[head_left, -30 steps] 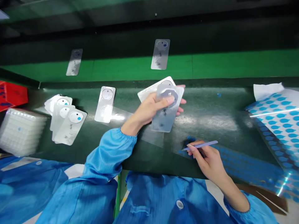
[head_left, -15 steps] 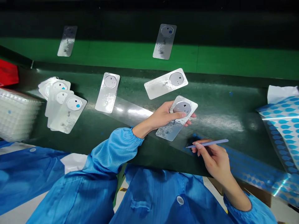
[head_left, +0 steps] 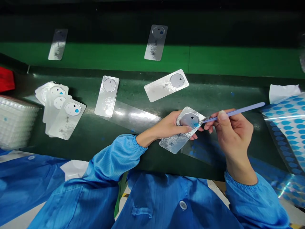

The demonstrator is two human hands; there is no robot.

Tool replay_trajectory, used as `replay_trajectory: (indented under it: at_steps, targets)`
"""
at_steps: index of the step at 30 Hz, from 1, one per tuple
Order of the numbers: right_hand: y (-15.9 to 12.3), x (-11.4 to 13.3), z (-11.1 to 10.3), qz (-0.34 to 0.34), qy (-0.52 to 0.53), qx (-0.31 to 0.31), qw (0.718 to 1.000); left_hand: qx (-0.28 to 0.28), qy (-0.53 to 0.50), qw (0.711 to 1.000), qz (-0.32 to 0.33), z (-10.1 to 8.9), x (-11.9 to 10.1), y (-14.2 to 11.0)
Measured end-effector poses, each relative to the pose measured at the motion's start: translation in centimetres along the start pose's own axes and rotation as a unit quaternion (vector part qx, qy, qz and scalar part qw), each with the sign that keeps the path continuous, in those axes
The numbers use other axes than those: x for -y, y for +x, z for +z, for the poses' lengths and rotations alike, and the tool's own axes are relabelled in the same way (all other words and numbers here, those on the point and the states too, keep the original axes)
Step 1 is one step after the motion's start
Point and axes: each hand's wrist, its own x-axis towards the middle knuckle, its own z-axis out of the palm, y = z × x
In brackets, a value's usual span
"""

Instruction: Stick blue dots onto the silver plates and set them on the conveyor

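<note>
My left hand (head_left: 172, 125) is closed around a silver phone back panel (head_left: 175, 140), its thumb across the face just below the octagonal camera area. That panel is tilted, its camera end away from me. In my right hand (head_left: 231, 132) is a pair of lilac tweezers (head_left: 243, 109), pinched between thumb and fingers. The tweezer tips meet the right side of the camera area, where a small blue sticker (head_left: 196, 125) shows. Whether the tips still grip the sticker, I cannot tell.
Two panels lie loose on the dark table, a left panel (head_left: 107, 97) and a middle panel (head_left: 164, 86). More panels (head_left: 68, 122) overlap at left beside stacked clear trays (head_left: 14, 124). A green belt (head_left: 95, 54) at the back carries two panels. Blue sticker sheets (head_left: 290, 127) lie at right.
My right hand has moved up and right, bringing the tweezers onto the held panel. A blue sticker now shows at its camera area. The held panel sits slightly lower; belt panels have shifted left.
</note>
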Motion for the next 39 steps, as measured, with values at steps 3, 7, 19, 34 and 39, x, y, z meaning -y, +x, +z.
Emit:
replay_trajectory:
  at_steps: [3,7,19,34,39]
  targets:
    - [0.6,0.0,0.3,0.007,-0.012,0.013,1.000,0.007,-0.001,1.000,0.004,0.0,0.0,0.0]
    - [0.6,-0.1,0.3,0.003,-0.035,0.017,0.999,0.014,0.002,1.000,0.007,-0.2,0.1,0.1]
    - [0.6,-0.4,0.5,-0.001,-0.044,0.007,0.999,0.012,-0.001,1.000,0.007,-0.3,0.5,0.4]
    - [0.6,-0.4,1.4,-0.078,-0.041,-0.054,0.995,-0.032,0.001,0.999,0.028,0.8,0.6,0.2]
    - [1.0,0.0,2.0,-0.176,0.008,-0.152,0.973,-0.062,-0.058,0.994,0.067,1.8,1.1,0.1]
